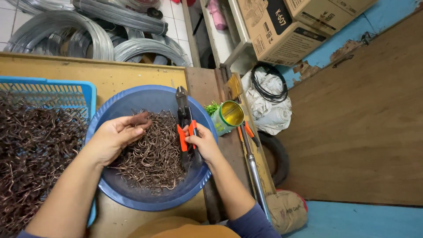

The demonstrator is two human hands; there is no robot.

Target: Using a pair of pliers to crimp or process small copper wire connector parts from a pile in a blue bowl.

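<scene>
A round blue basin (pixel 132 99) on the wooden bench holds a heap of small brown wire hooks (pixel 154 154). My left hand (pixel 115 134) hovers palm-up over the heap's left side with a few hooks pinched at the fingertips. My right hand (pixel 202 142) grips the orange-and-black handles of a pair of cutters (pixel 183 117) whose dark jaws lie across the basin's far rim.
A blue mesh crate (pixel 57 92) heaped with more hooks stands at the left. Coils of grey wire (pixel 88 31) lie beyond the bench. At right are a green-and-yellow can (pixel 229 117), a second orange-handled tool (pixel 251 145), cardboard boxes (pixel 282 26), white sacks, a tyre.
</scene>
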